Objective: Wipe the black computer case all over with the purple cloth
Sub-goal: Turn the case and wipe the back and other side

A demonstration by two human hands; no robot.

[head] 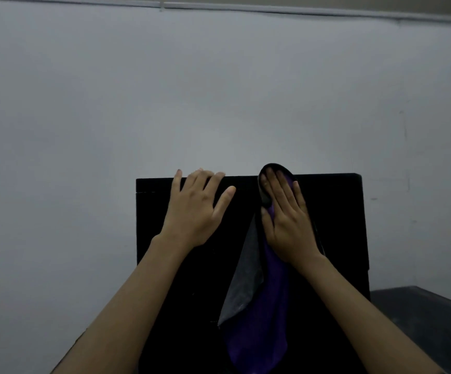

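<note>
Near: loose tail of purple cloth trailing over the black computer case, grey underside turned out on the left. Farther: right hand flat on the cloth, fingers straight and close together, pressing it to the case at the far edge. Left of it, left hand resting bare on the case, fingers spread, tips at the far edge. Dark table at right; plain wall beyond. Progress: judged mid-wipe, at the far rim; no telling which faces are done. No brand, label or writing legible.

No text, label, brand, number or sign can be read anywhere; every surface in view looks plain.
</note>
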